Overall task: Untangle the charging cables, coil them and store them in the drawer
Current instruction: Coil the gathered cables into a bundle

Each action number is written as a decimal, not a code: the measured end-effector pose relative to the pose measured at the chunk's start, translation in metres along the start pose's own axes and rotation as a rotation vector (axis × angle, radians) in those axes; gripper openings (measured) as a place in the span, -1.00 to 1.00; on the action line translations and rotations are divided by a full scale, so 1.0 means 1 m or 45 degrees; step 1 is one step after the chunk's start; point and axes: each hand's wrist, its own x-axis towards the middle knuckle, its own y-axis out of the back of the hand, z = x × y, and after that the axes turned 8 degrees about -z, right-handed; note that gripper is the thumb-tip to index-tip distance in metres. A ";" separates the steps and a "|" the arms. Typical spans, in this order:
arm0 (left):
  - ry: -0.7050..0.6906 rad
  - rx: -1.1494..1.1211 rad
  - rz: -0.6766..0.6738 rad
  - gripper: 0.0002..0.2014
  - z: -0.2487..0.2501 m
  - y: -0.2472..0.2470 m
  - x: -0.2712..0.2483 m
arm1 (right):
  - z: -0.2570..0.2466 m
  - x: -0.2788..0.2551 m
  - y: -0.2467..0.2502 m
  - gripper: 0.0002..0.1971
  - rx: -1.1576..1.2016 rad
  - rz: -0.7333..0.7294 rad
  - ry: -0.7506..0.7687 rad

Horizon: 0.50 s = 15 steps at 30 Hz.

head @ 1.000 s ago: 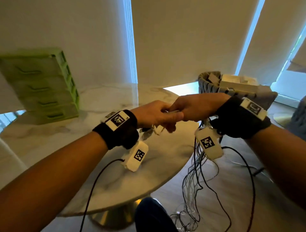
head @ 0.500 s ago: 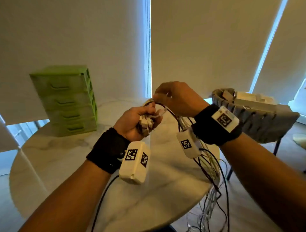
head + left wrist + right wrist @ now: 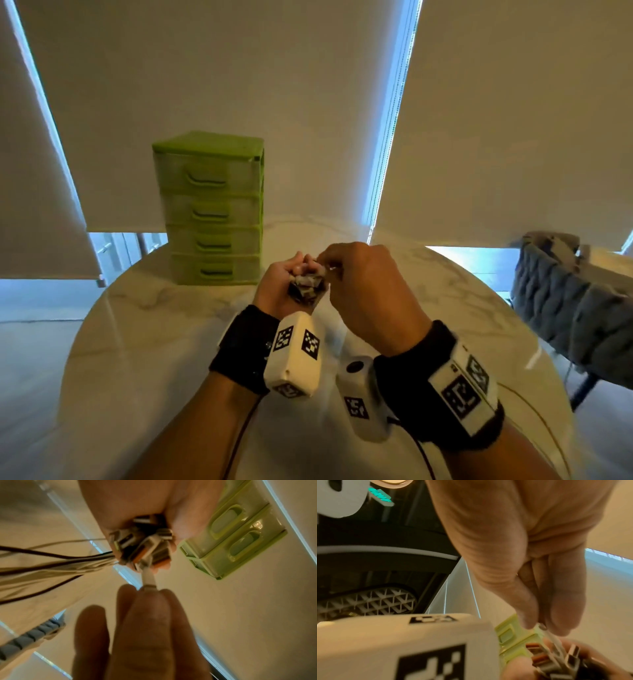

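My left hand (image 3: 291, 281) grips a bundle of cable plugs (image 3: 306, 289), white and dark, above the marble table (image 3: 144, 342). In the left wrist view the plug bundle (image 3: 144, 545) sits in the palm, and its cables (image 3: 51, 563) trail off to the left. My right hand (image 3: 325, 269) pinches one white plug (image 3: 148, 578) that sticks out of the bundle. In the right wrist view, thumb and fingers close on that white plug (image 3: 547, 631). The green drawer unit (image 3: 212, 209) stands just behind the hands with all its drawers shut.
A grey woven chair (image 3: 575, 301) with boxes on it stands to the right of the round table. Roller blinds cover the windows behind. White camera boxes hang at both wrists, with black leads running down.
Both hands have moved close together in front of the drawer unit. The right hand, held higher among the cables before, now pinches a single plug at the bundle. The hanging cables have left the head view.
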 end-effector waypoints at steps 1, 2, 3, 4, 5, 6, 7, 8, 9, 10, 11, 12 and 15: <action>-0.026 -0.069 0.007 -0.44 0.002 0.006 0.003 | -0.001 0.004 -0.005 -0.82 0.012 -0.017 -0.008; -0.048 -0.092 0.011 -0.49 0.005 0.012 0.007 | -0.002 0.008 -0.009 -0.85 0.030 -0.046 -0.007; -0.059 -0.072 0.029 -0.54 0.008 0.018 0.009 | -0.004 0.011 -0.013 -0.88 0.062 -0.069 0.005; -0.055 -0.044 0.054 -0.58 0.010 0.023 0.012 | -0.005 0.014 -0.017 -0.91 0.110 -0.088 0.022; -0.038 -0.035 0.079 -0.59 0.011 0.026 0.013 | -0.006 0.017 -0.021 -0.95 0.166 -0.106 0.038; -0.033 -0.061 0.105 -0.57 0.013 0.030 0.014 | -0.007 0.019 -0.025 -0.96 0.218 -0.128 0.041; -0.034 -0.096 0.090 -0.55 0.014 0.033 0.013 | -0.008 0.020 -0.029 -0.95 0.255 -0.146 0.032; -0.032 -0.124 0.070 -0.56 0.015 0.036 0.012 | -0.009 0.019 -0.033 -0.95 0.283 -0.147 0.022; -0.027 -0.157 0.053 -0.60 0.016 0.038 0.010 | -0.011 0.018 -0.037 -0.97 0.309 -0.136 0.022; -0.020 -0.183 0.039 -0.66 0.016 0.038 0.007 | -0.012 0.017 -0.040 -0.97 0.328 -0.128 0.033; -0.016 -0.197 0.024 -0.70 0.016 0.039 0.005 | -0.013 0.015 -0.041 -0.96 0.327 -0.129 0.046; -0.013 -0.188 0.001 -0.73 0.015 0.038 0.004 | -0.014 0.014 -0.042 -0.95 0.311 -0.132 0.052; -0.008 -0.201 -0.094 -0.69 0.010 0.036 0.001 | -0.007 0.012 -0.044 -0.91 0.297 -0.076 0.063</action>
